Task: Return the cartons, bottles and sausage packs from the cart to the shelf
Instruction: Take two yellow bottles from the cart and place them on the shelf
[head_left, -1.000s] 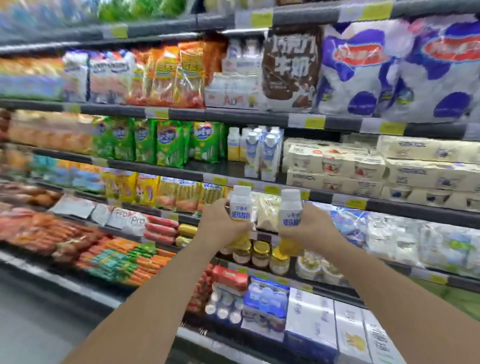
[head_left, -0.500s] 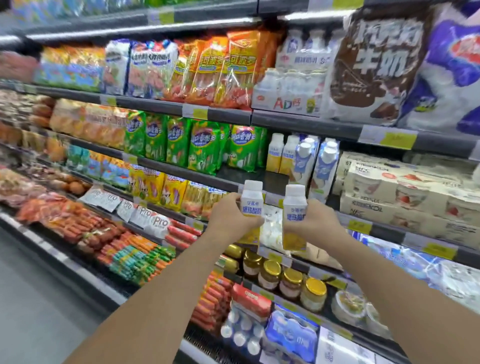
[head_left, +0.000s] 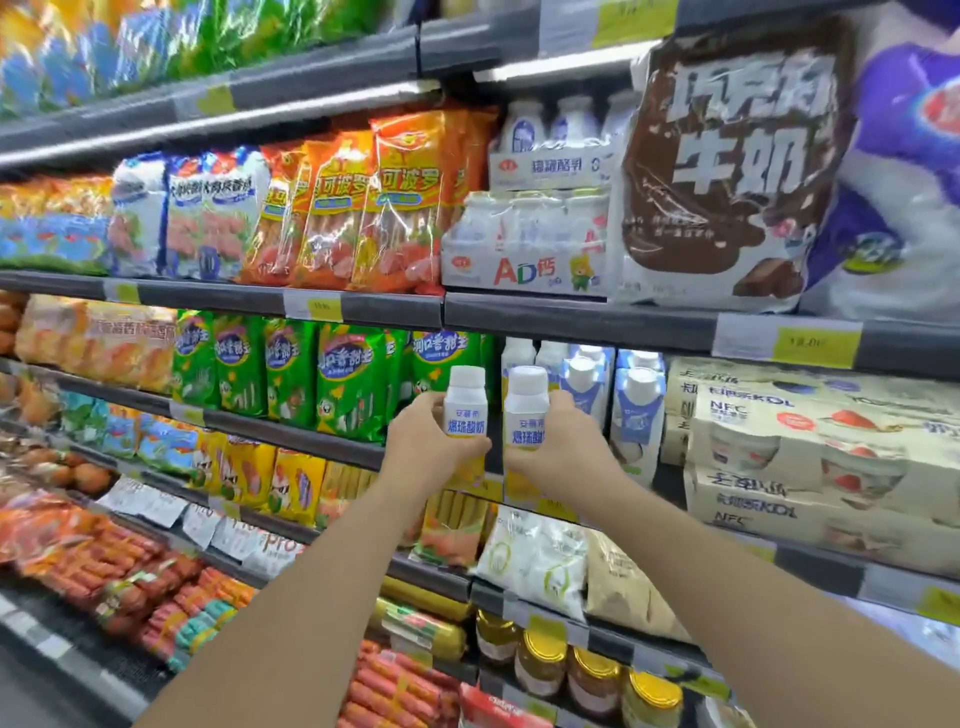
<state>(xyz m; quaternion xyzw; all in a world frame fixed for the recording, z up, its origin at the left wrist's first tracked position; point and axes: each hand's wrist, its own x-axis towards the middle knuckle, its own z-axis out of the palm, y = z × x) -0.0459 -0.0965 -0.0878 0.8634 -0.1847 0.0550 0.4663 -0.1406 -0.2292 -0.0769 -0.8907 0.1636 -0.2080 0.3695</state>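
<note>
Left hand: we find the left hand wrapped around a white bottle, held upright.
Right hand: the right hand grips a second white bottle, just beside the first.
Position: we place both bottles before the shelf, between green sausage packs and blue-white cartons.
</note>
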